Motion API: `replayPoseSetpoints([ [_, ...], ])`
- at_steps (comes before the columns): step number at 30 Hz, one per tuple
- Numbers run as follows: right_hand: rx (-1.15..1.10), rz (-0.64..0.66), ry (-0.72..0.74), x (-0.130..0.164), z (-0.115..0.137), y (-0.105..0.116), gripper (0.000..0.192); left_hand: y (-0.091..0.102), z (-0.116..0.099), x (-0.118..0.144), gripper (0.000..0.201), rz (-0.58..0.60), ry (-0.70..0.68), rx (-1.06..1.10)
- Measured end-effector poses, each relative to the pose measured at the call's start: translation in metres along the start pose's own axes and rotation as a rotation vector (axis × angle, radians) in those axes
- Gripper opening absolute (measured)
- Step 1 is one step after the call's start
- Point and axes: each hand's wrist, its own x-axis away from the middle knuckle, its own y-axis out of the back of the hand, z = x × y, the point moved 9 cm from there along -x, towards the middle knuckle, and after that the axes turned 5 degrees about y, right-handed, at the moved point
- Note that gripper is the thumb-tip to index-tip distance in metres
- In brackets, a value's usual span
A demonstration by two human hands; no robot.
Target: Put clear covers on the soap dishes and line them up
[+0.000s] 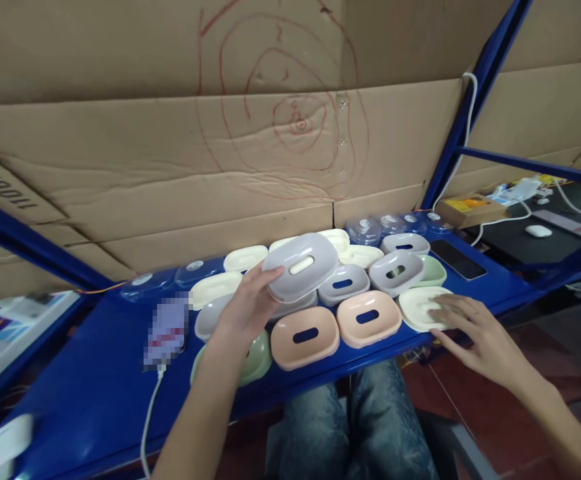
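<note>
Left hand (243,310) grips a grey soap dish (300,267), right hand (475,333) lies flat on a cream dish (420,305), over the blue shelf (85,393) before cardboard walls (170,133).

The left hand (247,303) is raised at about 12 o'clock from its bare forearm, which climbs from the bottom edge near 6 o'clock. Its fingers (265,275) are curled in a grip, thumb on top, wrist bent slightly back. The right hand (473,327) lies low and flat at 3 o'clock, palm down, fingers (443,308) spread and pointing toward 9 o'clock. Its forearm runs off toward 4 o'clock.
</note>
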Motion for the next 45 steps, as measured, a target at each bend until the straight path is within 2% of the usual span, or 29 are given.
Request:
replayPoseSetpoints([
  [5,-0.066,-0.091,0.058,-0.01,0.01,-0.003,0.036,0.017,-0.006,-0.002,0.052,-0.13,-0.03,0.028],
  [10,-0.155,-0.162,0.078,-0.008,0.004,0.005,0.045,0.024,-0.008,-0.006,0.045,-0.183,-0.051,0.065],
  [14,-0.244,-0.277,-0.02,-0.003,-0.012,0.023,0.043,0.027,-0.006,-0.008,0.047,-0.217,-0.026,0.099],
  [17,-0.234,-0.347,-0.118,-0.01,-0.02,0.04,0.038,0.03,-0.006,-0.006,0.048,-0.228,-0.027,0.088],
  [20,-0.181,-0.346,-0.155,-0.039,-0.023,0.054,0.033,0.032,-0.007,-0.004,0.048,-0.207,-0.039,0.083],
  [23,-0.116,-0.245,-0.152,-0.1,-0.028,0.053,0.028,0.032,-0.006,-0.004,0.052,-0.177,-0.038,0.093],
  [25,-0.074,-0.151,-0.134,-0.154,-0.032,0.039,0.026,0.03,-0.008,-0.005,0.053,-0.162,-0.046,0.11],
  [27,0.02,0.092,-0.155,-0.209,-0.04,0.001,0.038,0.026,-0.009,-0.006,0.05,-0.151,-0.054,0.139],
  [28,0.041,0.159,-0.166,-0.233,-0.044,-0.016,0.044,0.024,-0.009,-0.006,0.048,-0.146,-0.054,0.156],
  [29,0.079,0.221,-0.205,-0.254,-0.049,-0.033,0.049,0.023,-0.009,-0.007,0.046,-0.143,-0.051,0.175],
  [30,0.19,0.365,-0.299,-0.266,-0.059,-0.055,0.054,0.021,-0.008,-0.007,0.044,-0.141,-0.045,0.194],
  [31,0.226,0.41,-0.339,-0.278,-0.063,-0.07,0.06,0.02,-0.006,-0.007,0.042,-0.138,-0.034,0.212],
  [33,0.281,0.48,-0.395,-0.292,-0.066,-0.094,0.069,0.017,-0.002,-0.008,0.043,-0.111,-0.009,0.243],
  [36,0.318,0.527,-0.444,-0.295,-0.069,-0.115,0.075,0.009,0.001,-0.008,0.046,-0.026,0.021,0.268],
  [39,0.359,0.541,-0.508,-0.292,-0.075,-0.124,0.076,0.002,0.001,-0.005,0.043,0.047,0.038,0.288],
  [45,0.378,0.493,-0.614,-0.294,-0.085,-0.134,0.074,-0.001,-0.005,-0.002,0.046,0.092,0.023,0.309],
])
